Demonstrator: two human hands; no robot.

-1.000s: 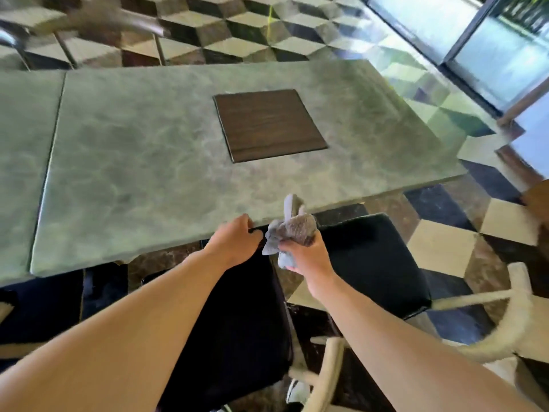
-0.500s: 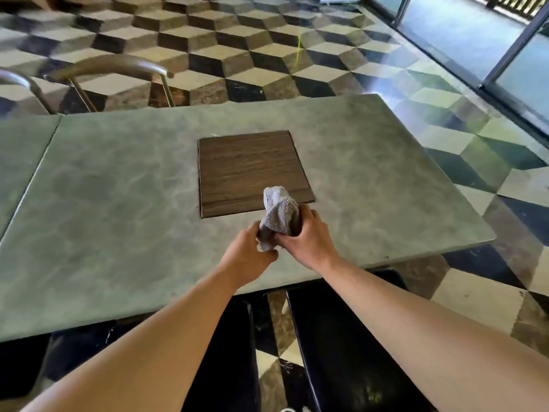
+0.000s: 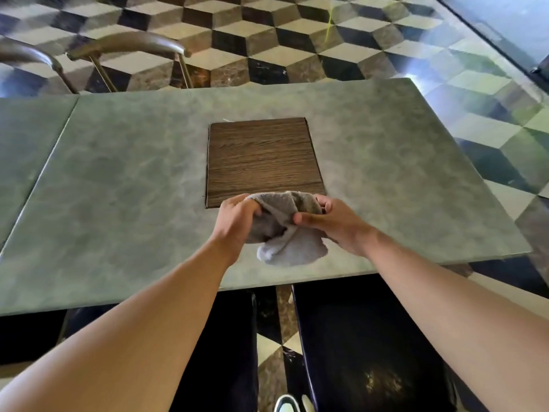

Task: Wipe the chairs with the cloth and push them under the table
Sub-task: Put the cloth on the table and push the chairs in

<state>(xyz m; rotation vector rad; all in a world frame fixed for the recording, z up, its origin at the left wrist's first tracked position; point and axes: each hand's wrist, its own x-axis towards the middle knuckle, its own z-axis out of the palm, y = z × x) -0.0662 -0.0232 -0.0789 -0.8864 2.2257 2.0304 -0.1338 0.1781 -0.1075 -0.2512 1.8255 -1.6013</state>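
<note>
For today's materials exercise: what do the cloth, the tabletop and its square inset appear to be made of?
Cloth: soft grey terry-like fabric; it bunches and droops between the left hand and right hand.
Tabletop: grey-green marbled veining, matte; stone or a stone-look laminate, cannot tell which.
Square inset: dark brown with straight grain lines; wood or wood-look veneer.

Bright daylight enters from beyond the far right corner of the table, leaving bluish glare on the floor tiles there. Deep shadow lies beneath the table's near edge. Lines bow at the margins; far-left chair backs blur.
</note>
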